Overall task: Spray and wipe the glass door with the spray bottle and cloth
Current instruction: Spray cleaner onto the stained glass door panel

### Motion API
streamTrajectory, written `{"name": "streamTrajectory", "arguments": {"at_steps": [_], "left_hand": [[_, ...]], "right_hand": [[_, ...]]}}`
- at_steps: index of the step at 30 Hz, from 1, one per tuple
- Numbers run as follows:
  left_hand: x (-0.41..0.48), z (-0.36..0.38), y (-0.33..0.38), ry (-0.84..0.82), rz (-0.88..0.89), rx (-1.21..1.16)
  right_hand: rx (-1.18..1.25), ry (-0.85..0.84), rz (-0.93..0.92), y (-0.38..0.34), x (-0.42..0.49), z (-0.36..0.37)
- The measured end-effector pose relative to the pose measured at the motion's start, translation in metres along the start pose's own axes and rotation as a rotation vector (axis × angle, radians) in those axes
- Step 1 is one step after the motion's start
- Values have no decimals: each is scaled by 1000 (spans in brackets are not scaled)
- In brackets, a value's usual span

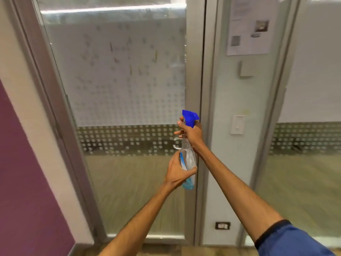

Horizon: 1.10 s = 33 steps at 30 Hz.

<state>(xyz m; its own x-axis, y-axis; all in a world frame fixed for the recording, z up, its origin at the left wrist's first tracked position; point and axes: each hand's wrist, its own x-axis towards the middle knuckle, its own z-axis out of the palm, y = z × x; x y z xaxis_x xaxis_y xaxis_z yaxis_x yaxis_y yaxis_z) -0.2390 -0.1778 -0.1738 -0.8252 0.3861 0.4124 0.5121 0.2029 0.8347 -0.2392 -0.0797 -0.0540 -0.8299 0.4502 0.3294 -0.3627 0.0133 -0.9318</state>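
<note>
The glass door [114,80] is frosted matt with a dotted film, framed in brushed metal. The spray bottle [188,156] is clear glossy plastic with a blue plastic head.

I see both my hands occupied on the spray bottle [188,154]: right hand [191,133] at the blue trigger head, left hand [178,172] around the lower body. The frosted panel of the glass door [120,80] stands unobstructed above and to their left. Obstacles: the door handle [176,144] just behind the bottle, the metal frame post [195,71] to the right, and the purple wall [27,172] bounding the left side.
</note>
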Motion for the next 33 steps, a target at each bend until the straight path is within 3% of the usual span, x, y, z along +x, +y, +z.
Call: {"name": "streamTrajectory", "arguments": {"at_steps": [8,21,33], "left_hand": [[88,-80,-33,149,8,39],[175,-211,-68,339,23,-20],[263,-384,-94,284,164,-29]], "right_hand": [[36,-142,-87,6,90,106],[2,-212,-226,-15,156,274],[-216,-21,-465,-61,215,446]]}}
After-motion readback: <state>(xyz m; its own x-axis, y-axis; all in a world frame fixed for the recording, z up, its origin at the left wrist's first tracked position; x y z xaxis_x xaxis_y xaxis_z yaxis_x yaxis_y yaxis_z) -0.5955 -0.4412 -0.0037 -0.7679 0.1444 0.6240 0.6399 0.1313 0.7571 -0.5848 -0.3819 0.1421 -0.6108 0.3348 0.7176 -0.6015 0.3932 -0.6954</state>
